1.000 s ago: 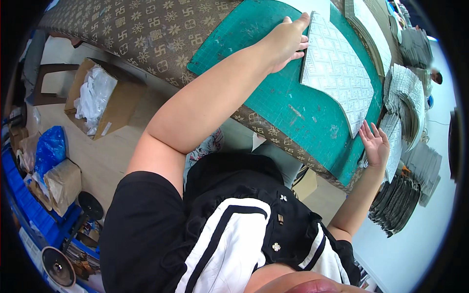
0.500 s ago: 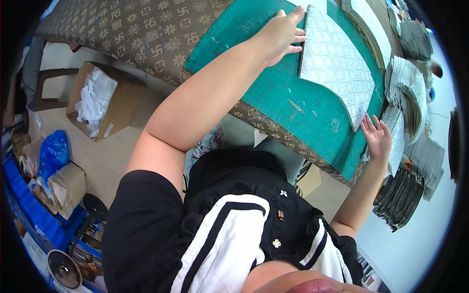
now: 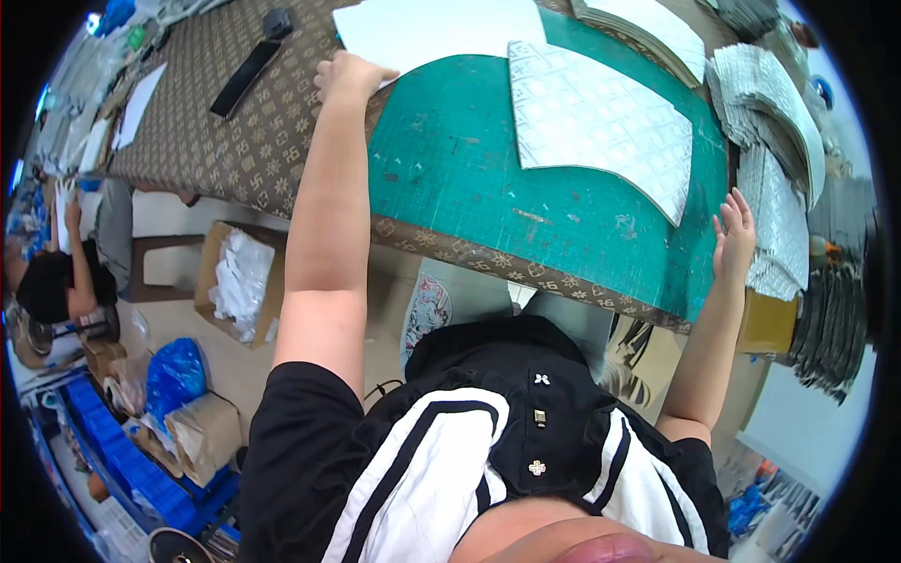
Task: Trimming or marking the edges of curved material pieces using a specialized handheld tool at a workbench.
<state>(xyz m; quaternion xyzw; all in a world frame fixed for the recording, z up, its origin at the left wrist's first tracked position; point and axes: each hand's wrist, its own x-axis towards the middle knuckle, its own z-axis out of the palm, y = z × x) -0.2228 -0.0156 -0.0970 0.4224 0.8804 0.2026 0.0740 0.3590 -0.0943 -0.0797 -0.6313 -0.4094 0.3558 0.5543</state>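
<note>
A large white sheet (image 3: 441,26) with a curved lower edge lies across the far side of the green cutting mat (image 3: 450,150). At its near left corner is my left hand (image 3: 349,77), fingers bent down and closed on the edge, thumb pointing right. A pale panel with an embossed geometric pattern (image 3: 601,122) rests flat on the mat, apart from that hand. Beside the panel's lower right end, my right hand (image 3: 734,235) is raised with its fingers stretched out, holding nothing.
Stacks of curved patterned pieces (image 3: 770,113) stand along the right side, with dark sheets (image 3: 831,328) below. A black strip (image 3: 246,80) lies on the brown patterned tablecloth (image 3: 263,141). Left of the table are an open carton (image 3: 267,300) and another person (image 3: 70,272).
My left hand has left the patterned panel's side and moved left to the white sheet, which now shows much more. The view has turned leftward. My right hand remains open near the panel.
</note>
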